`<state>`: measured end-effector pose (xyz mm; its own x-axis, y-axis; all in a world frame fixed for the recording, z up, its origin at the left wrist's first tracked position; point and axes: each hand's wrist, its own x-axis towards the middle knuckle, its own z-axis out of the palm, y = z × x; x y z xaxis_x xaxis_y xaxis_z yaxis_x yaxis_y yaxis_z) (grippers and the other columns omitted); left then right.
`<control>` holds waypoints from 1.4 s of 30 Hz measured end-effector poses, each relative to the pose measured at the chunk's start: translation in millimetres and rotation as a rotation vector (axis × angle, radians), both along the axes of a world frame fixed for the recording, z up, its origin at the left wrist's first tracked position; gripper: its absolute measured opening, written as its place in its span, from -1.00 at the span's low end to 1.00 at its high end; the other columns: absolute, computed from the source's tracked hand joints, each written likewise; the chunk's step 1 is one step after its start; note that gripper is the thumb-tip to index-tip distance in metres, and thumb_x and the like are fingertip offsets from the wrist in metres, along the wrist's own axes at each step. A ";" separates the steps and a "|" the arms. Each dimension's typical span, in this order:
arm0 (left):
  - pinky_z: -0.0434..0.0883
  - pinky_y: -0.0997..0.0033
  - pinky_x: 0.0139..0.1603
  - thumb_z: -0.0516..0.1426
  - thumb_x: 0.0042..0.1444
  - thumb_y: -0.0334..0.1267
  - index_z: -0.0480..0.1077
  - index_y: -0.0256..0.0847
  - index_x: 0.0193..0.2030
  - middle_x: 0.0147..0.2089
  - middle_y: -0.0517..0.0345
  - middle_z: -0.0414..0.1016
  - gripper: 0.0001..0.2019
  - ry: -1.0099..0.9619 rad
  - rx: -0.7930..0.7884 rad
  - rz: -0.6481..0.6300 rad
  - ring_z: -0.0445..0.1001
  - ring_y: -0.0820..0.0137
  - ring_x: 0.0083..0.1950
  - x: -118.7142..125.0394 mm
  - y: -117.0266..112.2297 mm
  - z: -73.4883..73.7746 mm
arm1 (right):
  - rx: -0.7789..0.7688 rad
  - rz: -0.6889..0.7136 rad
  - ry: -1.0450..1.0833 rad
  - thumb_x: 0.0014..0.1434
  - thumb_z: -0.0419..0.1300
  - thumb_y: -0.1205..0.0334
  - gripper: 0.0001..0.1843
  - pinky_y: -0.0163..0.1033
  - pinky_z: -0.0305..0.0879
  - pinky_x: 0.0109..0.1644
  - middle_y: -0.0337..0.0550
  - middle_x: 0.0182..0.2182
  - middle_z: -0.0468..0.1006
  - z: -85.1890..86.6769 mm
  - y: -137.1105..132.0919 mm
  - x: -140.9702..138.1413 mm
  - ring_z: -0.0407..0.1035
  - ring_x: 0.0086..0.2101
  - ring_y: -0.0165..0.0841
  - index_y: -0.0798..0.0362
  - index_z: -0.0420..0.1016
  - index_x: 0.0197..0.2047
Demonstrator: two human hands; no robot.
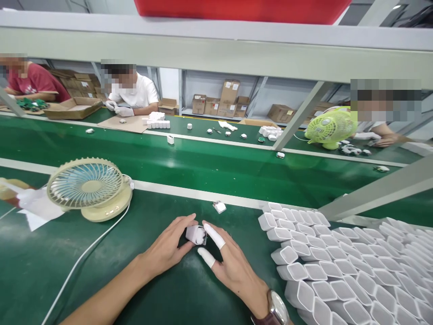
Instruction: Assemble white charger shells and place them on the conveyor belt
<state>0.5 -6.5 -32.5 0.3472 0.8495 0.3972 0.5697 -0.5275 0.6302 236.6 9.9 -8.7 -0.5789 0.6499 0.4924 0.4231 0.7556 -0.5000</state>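
Directly ahead, white plastic housing [192, 234]: small, boxy and smooth, just above the green bench top [162, 298]; its open end faces right, with a rounded white insert [200, 235] showing there.
Left hand [171, 246]: bare, thumb and fingers closed around the housing's far and near sides.
Right hand [235, 268]: thumb and index finger parted in a wide V at the open end; I cannot tell whether they press on it.
Finger cots [215, 236]: white and close-fitting, on my right thumb and index finger.
Beyond my hands: a small white module [219, 206] near the bench's pale edge.
To my right: packed rows of hollow, diamond-mouthed white sleeves [333, 255], with a grey metal post [375, 186] slanting behind them.
To my left: a cream desk fan [89, 186], its white cord [83, 257] trailing toward me.
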 end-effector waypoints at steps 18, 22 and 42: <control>0.49 0.17 0.23 0.19 0.33 -0.18 0.33 -0.05 0.17 0.17 0.01 0.53 -0.69 0.060 0.031 -0.069 0.55 0.24 0.18 -0.5 -0.9 4.8 | -0.065 0.014 0.086 0.41 0.09 0.35 -0.67 -0.12 0.57 0.09 -0.03 0.06 0.55 -3.0 6.6 -1.2 0.53 0.02 -0.24 -0.09 0.39 0.19; 0.52 0.31 0.12 0.14 0.37 -0.27 0.39 -0.08 0.08 0.11 0.02 0.54 -0.82 0.084 0.114 -0.071 0.59 0.33 0.07 1.2 1.0 7.3 | -0.044 0.030 0.027 0.42 0.09 0.34 -0.69 -0.08 0.56 0.11 -0.02 0.09 0.52 -4.1 6.3 1.2 0.52 0.02 -0.23 -0.10 0.42 0.17; 0.49 0.29 0.11 0.13 0.38 -0.30 0.40 -0.12 0.04 0.06 0.00 0.55 -0.86 0.066 0.065 -0.097 0.57 0.33 0.05 3.4 2.3 7.6 | 0.011 0.022 -0.030 0.40 0.09 0.38 -0.63 -0.01 0.56 0.13 0.01 0.05 0.54 -7.9 5.8 -0.7 0.50 0.05 -0.17 -0.03 0.34 0.23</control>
